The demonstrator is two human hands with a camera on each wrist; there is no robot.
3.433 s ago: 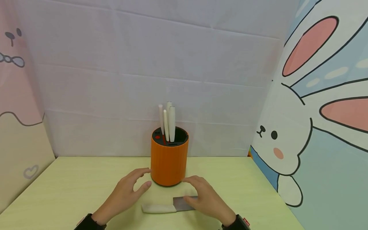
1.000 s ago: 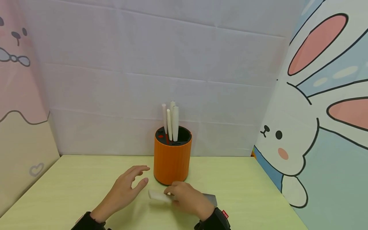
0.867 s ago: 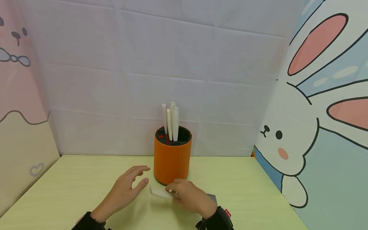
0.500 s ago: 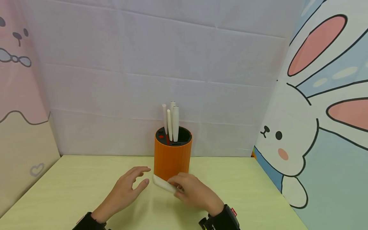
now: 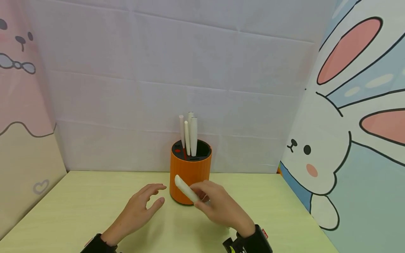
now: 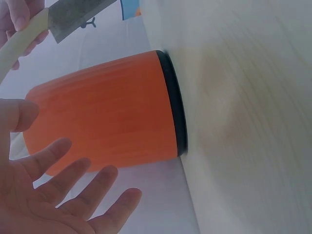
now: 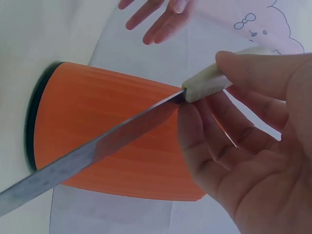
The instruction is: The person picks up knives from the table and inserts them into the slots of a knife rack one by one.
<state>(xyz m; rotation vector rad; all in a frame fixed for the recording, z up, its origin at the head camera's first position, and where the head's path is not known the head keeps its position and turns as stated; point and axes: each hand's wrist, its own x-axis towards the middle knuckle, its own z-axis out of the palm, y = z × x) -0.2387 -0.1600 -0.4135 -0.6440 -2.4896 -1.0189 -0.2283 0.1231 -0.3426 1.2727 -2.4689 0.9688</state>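
My right hand point(image 5: 218, 203) grips a kitchen knife by its white handle point(image 5: 186, 188), raised above the table before the orange knife block. In the right wrist view the knife's blade point(image 7: 97, 150) slants down across the block, and thumb and fingers pinch the handle close to the blade. My left hand point(image 5: 137, 212) is held to the left of the block, fingers spread and holding nothing. The round orange knife block point(image 5: 190, 172) stands upright with a black top. Several white-handled knives point(image 5: 191, 137) stick up from it.
The pale yellow table point(image 5: 104, 196) ends at a white cloth backdrop point(image 5: 152, 95). A panel with a rabbit drawing point(image 5: 316, 158) borders the right side, and a pink and cream panel point(image 5: 25, 116) the left.
The right hand has taken the knife by its handle from the tabletop and lifted it, tilting the handle end upward in front of the block. The left hand has hardly moved.
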